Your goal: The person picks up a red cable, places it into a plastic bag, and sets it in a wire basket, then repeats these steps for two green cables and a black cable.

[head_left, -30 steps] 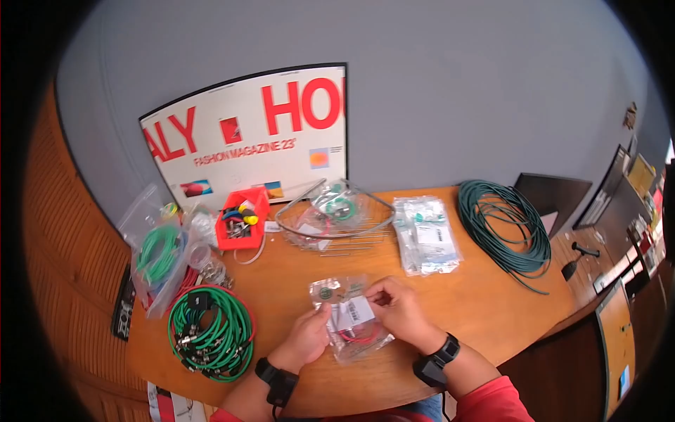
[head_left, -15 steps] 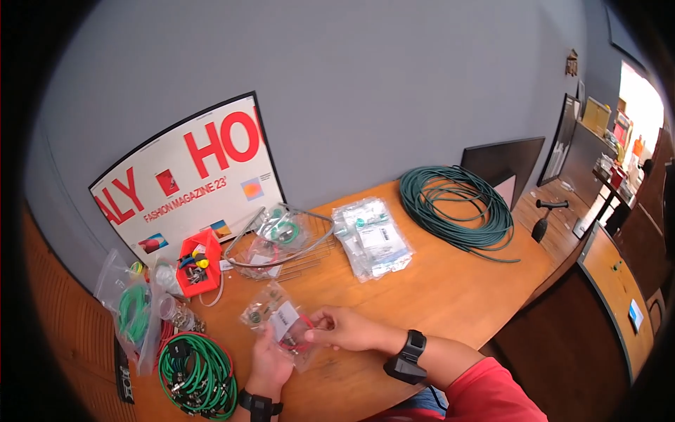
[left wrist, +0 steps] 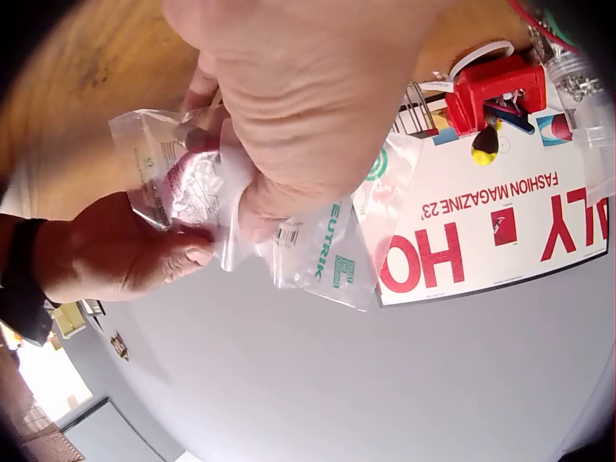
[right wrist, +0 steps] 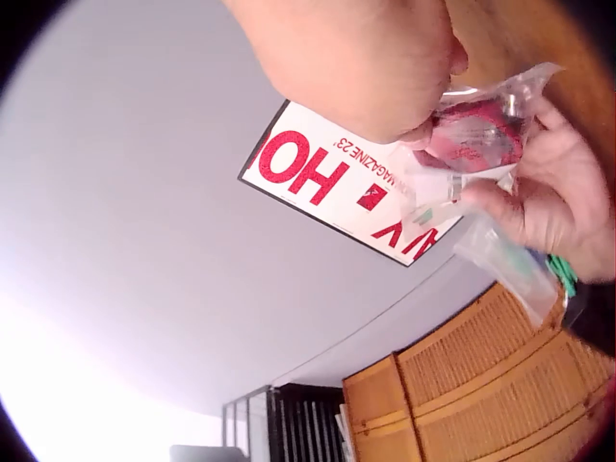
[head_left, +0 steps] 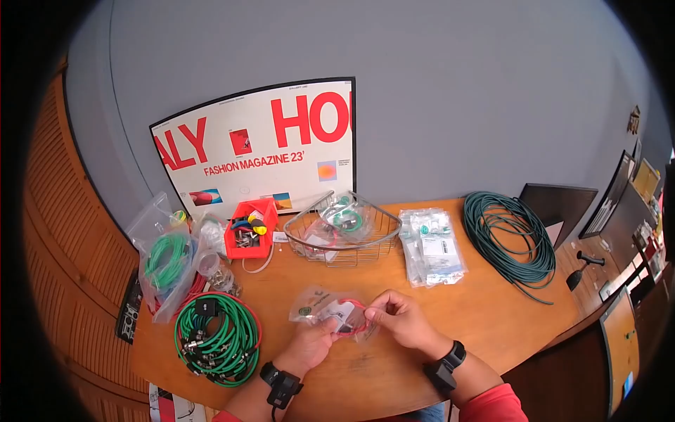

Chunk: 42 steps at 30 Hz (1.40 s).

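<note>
A clear plastic bag with green print and a white label holds a coiled red cable. My left hand grips the bag with the thumb over its label side, as the left wrist view also shows. On the other side, my right hand pinches the bag between thumb and fingers, right at the red loop. Seen from the right wrist, the red coil lies behind wrinkled plastic between both hands. The bag is held up over the wooden table.
Behind the bag stands a wire basket with bagged cables, beside a red bin of tools. Flat clear bags and a dark green cable coil lie to the right. A green cable bundle sits at left.
The head view swung right and came back. My right hand shifted from the bag's upper edge to the red cable's side, and the bag turned and tilted in my hands.
</note>
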Available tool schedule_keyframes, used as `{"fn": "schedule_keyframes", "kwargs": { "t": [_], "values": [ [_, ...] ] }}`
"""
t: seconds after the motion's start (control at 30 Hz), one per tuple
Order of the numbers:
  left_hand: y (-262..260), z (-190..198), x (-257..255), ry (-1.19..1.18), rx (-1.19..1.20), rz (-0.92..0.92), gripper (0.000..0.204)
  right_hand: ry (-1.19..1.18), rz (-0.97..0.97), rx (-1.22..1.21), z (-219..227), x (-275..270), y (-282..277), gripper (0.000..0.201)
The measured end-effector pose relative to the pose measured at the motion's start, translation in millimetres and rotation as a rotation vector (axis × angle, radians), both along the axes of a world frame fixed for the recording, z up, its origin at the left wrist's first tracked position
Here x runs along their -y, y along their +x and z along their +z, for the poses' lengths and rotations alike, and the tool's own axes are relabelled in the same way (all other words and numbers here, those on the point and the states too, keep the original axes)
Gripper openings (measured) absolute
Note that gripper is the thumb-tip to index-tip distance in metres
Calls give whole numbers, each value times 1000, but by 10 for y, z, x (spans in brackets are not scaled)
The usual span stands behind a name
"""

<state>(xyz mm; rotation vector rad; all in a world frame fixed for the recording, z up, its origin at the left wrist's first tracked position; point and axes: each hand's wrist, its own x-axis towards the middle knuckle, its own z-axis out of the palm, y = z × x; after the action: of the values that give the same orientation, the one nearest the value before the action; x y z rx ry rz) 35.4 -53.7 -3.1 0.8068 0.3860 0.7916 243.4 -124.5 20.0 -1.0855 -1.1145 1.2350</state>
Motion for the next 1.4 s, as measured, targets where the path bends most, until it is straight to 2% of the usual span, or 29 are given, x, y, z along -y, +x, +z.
{"fn": "schedule_keyframes", "kwargs": {
  "t": [0.1,0.23,0.3,0.33,0.37,0.4,0.5,0.53,0.63,0.7,0.8,0.87,0.93,0.97,1.0,1.03,1.1,1.13,1.17,1.2,1.23,1.3,1.37,1.4],
  "values": [
    [-11,-91,-16,-5,22,75,51,-7,45,71,21,-33,1,13],
    [-8,10,-9,-17,17,141,45,-92,145,45,-150,-65,21,16],
    [-1,31,-7,219,-159,251,39,-114,138,30,-148,-69,10,19],
    [-18,24,-2,220,-158,255,39,-138,129,12,-141,-68,-2,21],
    [-39,7,11,235,-260,226,33,-137,132,14,-125,-56,-19,21],
    [-50,-5,21,249,-361,197,27,-115,136,105,-100,-40,-41,25],
    [-18,-1,40,301,-401,139,25,-88,124,265,-63,-14,-94,33],
    [-18,-7,38,302,-397,142,25,-88,105,330,-59,-7,-108,37],
    [-36,-96,-2,296,-383,122,26,-113,41,286,-62,-8,-142,40],
    [-49,-208,-38,436,-476,155,31,-151,73,291,-20,-2,-139,37],
    [11,-111,-11,508,-347,216,42,-188,121,280,-34,-12,-111,29],
    [-5,-108,-26,431,-258,201,44,-182,144,272,-109,-23,-84,24],
    [-44,-152,-62,353,-170,190,47,-59,43,306,-155,-28,-64,15],
    [-65,-209,-99,246,-259,205,42,-56,54,318,-115,-50,-36,15],
    [-89,-254,-140,134,-347,220,37,-5,-37,308,-47,-73,2,17],
    [-101,-280,-172,129,-339,232,37,44,-127,295,22,-102,53,18],
    [-92,-331,-203,191,-450,204,31,82,-222,312,123,-322,294,15],
    [-91,-368,-210,187,-447,207,31,146,-275,251,224,-474,343,15],
    [-82,-415,-206,283,-494,197,32,211,-330,189,340,-641,396,15],
    [-71,-443,-199,380,-540,185,33,230,-363,244,426,-823,487,15],
    [-65,-433,-188,378,-536,187,33,252,-395,299,491,-1018,559,15],
    [-69,-377,-157,534,-731,208,35,232,-408,302,578,-1392,576,15],
    [-74,-375,-159,561,-752,228,35,212,-420,301,577,-1727,542,15],
    [-76,-374,-162,590,-778,240,35,118,-414,330,547,-1885,502,17]
  ]
}}
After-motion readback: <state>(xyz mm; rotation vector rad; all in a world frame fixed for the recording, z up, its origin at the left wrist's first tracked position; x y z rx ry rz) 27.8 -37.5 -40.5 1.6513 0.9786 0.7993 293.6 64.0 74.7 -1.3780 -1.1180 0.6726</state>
